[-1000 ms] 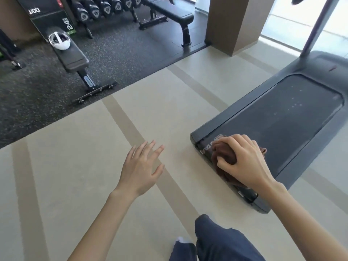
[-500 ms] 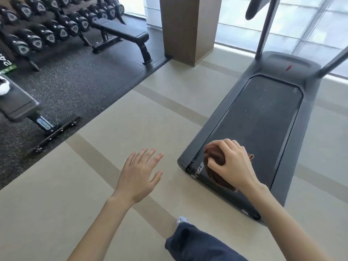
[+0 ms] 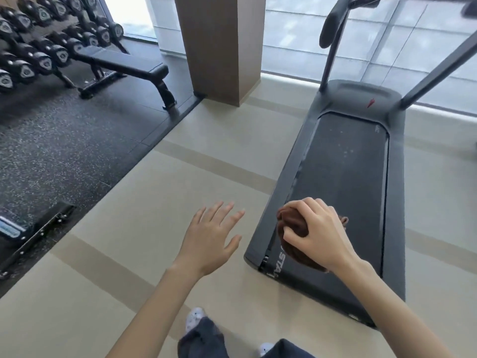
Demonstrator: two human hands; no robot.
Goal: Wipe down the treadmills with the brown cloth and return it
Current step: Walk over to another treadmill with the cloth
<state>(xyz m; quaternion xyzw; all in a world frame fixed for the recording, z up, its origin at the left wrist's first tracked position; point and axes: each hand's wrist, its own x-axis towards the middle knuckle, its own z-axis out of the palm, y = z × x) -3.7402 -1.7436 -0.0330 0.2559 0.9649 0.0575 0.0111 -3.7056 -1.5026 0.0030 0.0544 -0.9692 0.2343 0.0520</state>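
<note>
Brown cloth [image 3: 294,228] bunched in the right hand [image 3: 317,233], fingers [image 3: 296,205] curled round it, pressed on the treadmill's [image 3: 395,202] near end, lower right of frame. Left hand [image 3: 209,239] hovers beside, fingers spread, empty. Best now, I'd say: flatten that wad and stroke long up the rail.

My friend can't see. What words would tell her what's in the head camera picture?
A person's right hand grips a bunched brown cloth on the near end of a black treadmill, while the left hand hovers open over the beige floor. A weight bench and dumbbell rack stand far left.
</note>
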